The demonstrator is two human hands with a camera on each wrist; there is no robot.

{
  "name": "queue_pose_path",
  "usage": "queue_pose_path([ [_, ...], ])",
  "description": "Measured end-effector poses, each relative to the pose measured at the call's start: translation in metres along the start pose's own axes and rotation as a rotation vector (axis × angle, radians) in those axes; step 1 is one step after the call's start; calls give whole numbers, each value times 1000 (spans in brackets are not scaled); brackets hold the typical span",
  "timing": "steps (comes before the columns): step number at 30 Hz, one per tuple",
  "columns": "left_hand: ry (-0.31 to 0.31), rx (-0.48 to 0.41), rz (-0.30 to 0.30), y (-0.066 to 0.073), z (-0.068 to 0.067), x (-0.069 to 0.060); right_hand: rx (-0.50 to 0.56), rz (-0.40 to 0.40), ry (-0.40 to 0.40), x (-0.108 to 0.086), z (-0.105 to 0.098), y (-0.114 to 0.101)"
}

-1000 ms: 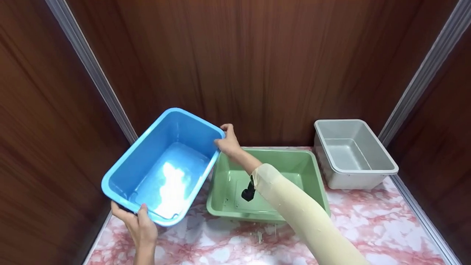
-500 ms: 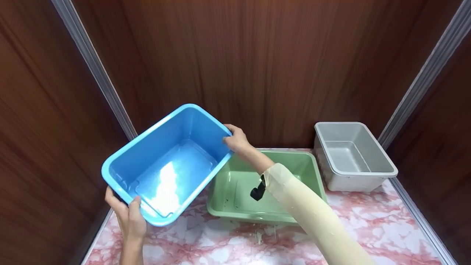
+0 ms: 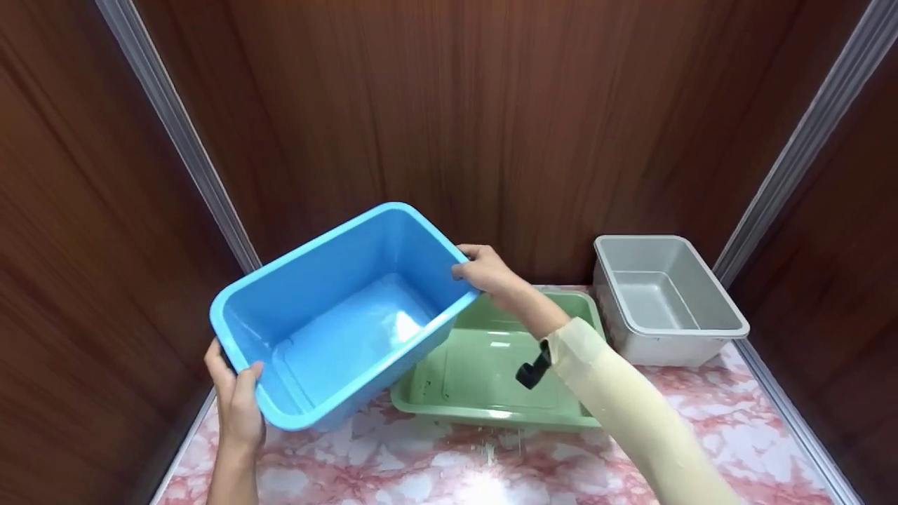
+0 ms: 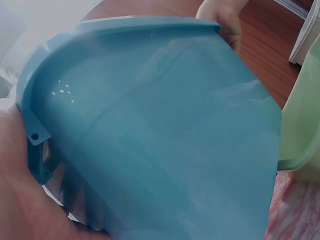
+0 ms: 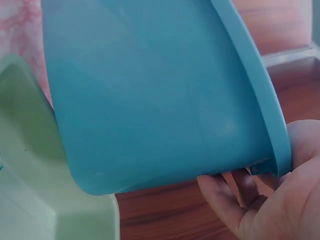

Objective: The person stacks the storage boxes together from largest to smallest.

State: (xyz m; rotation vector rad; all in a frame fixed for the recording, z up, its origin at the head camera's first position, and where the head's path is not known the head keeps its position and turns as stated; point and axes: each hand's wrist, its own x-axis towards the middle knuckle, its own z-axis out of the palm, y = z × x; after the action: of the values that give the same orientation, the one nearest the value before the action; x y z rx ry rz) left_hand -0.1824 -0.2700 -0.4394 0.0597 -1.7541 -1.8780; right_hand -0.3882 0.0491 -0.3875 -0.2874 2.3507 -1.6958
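Note:
Both hands hold a blue plastic tub (image 3: 337, 337) by its short ends, raised and tilted so its inside faces the head view. My left hand (image 3: 238, 403) grips the near left rim, thumb over the edge and fingers beneath. On the far right rim, my right hand (image 3: 487, 272) pinches with its thumb inside and fingers outside. The tub's outer wall (image 4: 165, 125) fills most of the left wrist view. In the right wrist view, the right fingers (image 5: 222, 200) curl under the rim. Behind and below the blue tub, a green tub (image 3: 498, 417) sits on the table, partly covered.
A grey tub (image 3: 673, 347) stands at the right, near the back wall. Dark wood panels (image 3: 449, 126) enclose the back and both sides. Wet spots (image 3: 487, 452) lie on the red-and-white marbled table (image 3: 393, 463) in front of the green tub.
The blue tub has moved right and turned clockwise, now overlapping more of the green tub. My right hand has shifted right with it; my left hand has moved slightly left. Both keep their grip.

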Motion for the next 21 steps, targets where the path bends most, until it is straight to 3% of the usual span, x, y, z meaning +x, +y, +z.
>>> queue_pose_path([
  [5, -75, -45, -23, -2, 10, 8, 0, -33, 22, -16, -18, -2],
  [10, -150, -70, -42, -6, 22, 19, 82, -9, 0, -26, -34, 0],
  [15, -213, -74, -44, -8, 25, 30, 187, 22, -27, -35, -41, 5],
  [21, -283, -87, -68, -11, 28, 40, 240, 11, -23, -45, -46, 8],
])
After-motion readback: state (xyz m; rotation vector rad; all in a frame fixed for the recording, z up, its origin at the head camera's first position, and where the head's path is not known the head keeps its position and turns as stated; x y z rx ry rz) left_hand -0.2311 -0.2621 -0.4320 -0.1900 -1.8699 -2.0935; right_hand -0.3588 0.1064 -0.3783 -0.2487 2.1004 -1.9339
